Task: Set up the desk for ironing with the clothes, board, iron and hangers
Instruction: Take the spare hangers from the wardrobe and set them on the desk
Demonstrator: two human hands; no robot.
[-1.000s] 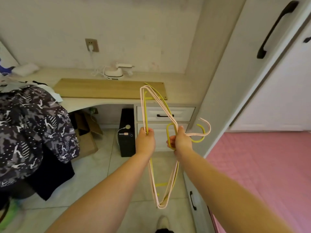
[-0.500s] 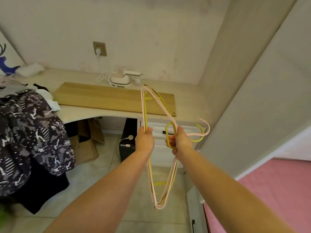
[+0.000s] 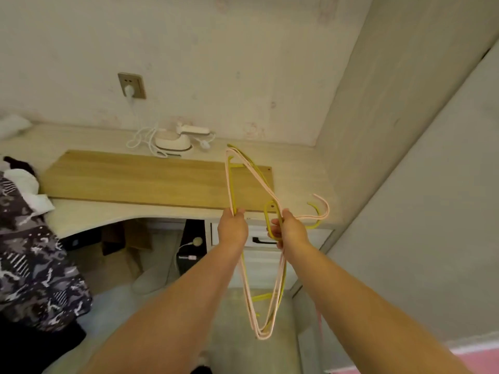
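I hold a bunch of pink and yellow hangers (image 3: 253, 174) upright in front of the desk (image 3: 297, 171). My left hand (image 3: 232, 227) grips their straight bars. My right hand (image 3: 289, 230) grips them by the necks, with the hooks pointing right. A wooden board (image 3: 140, 179) lies flat on the desk. Behind it sits a small white iron (image 3: 175, 139), its cord plugged into the wall socket (image 3: 131, 85). A heap of patterned black-and-white clothes (image 3: 29, 255) lies at the left edge.
A tall cabinet side (image 3: 405, 157) closes off the desk on the right. Under the desk are white drawers (image 3: 259, 255), a black computer tower (image 3: 190, 247) and a cardboard box (image 3: 127, 238). A pink bed corner (image 3: 475, 357) shows at bottom right.
I have come closer to the desk and the view has tilted upward. The hangers, still held in both hands, now overlap the board's right end. The bed has nearly left the view.
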